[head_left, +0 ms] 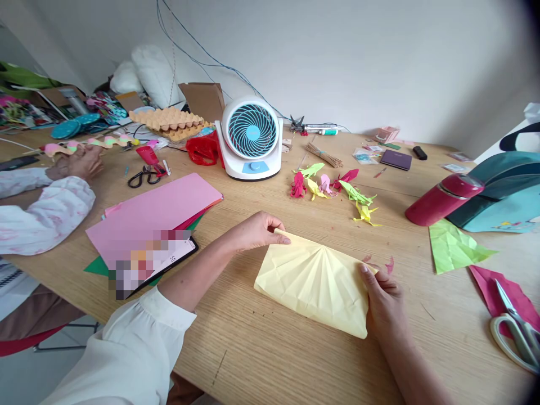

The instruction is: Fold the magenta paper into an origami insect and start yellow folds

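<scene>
A pale yellow sheet of paper [312, 284], folded along its top edge and marked with creases that fan out from the middle of that edge, is held up just over the wooden table. My left hand [264, 232] pinches its upper left corner between thumb and fingers. At the upper right corner, my right hand [386, 292] grips it with the thumb on the front and the fingers behind. Beyond the sheet lie several small folded-paper figures [356, 193] in red, green, yellow and pink.
A white-and-blue fan [252, 140] stands at the back. Pink paper [160, 216] and a phone [185, 250] lie left. Scissors [517, 332], green paper [458, 247], a red flask [442, 199] and a teal bag [502, 194] are right. A co-worker's hands [80, 162] work at far left.
</scene>
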Motion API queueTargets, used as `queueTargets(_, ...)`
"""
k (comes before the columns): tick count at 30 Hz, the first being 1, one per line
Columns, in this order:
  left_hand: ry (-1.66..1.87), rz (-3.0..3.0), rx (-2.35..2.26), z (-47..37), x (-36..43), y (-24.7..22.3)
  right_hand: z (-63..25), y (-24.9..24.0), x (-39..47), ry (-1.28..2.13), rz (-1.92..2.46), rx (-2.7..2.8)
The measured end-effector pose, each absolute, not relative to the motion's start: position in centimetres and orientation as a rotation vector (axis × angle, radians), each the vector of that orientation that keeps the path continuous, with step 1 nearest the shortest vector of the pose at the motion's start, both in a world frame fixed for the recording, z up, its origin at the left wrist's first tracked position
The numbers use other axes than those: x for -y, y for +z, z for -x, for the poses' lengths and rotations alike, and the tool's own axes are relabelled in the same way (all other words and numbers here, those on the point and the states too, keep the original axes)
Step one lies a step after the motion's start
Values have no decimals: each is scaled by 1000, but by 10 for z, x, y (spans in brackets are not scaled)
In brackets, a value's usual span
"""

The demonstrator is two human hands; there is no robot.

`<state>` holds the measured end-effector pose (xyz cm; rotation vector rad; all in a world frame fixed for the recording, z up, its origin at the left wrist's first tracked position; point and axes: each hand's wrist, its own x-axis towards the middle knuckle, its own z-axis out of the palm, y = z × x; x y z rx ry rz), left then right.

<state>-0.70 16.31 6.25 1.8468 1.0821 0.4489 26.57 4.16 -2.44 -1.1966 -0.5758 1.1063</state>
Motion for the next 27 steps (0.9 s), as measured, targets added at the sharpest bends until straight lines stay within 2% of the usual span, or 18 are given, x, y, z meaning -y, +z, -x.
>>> queueTargets(17, 512, -1650, -1029, 7, -165, 61, -270, -30, -43, 1095, 1208, 600)
queueTargets(27, 495, -1817, -1073, 9, -171, 49, -273, -36, -43, 1131, 1238, 637)
